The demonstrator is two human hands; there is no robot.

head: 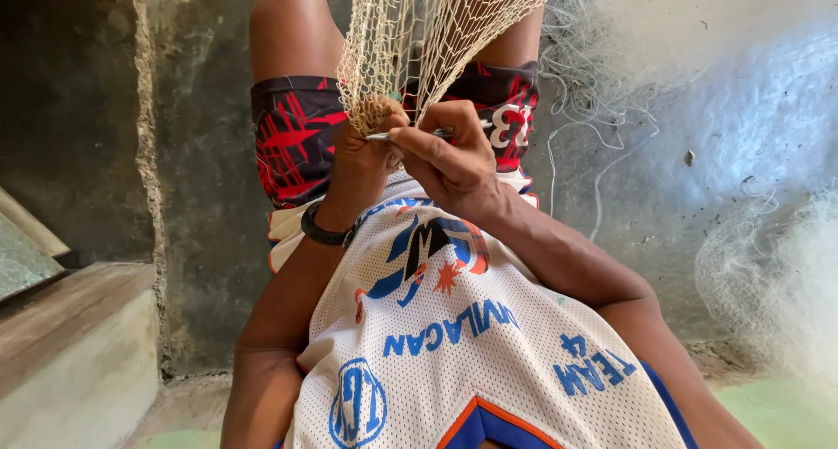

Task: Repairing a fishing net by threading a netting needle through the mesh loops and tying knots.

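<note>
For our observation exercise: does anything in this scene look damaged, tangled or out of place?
Nothing looks damaged. The cream net is bunched in the left hand, the right hand holds a thin tool against it. Loose pale netting lies heaped on the floor, untidy but not odd.

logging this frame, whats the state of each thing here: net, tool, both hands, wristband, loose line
cream net: stretched up, lower end bunched in the left fist
thin metal tool: level, pinched at the net
left hand: closed on the net
right hand: fingers pinching the tool
black wristband: on the left wrist
pale fine netting: lying loose in a heap
</note>
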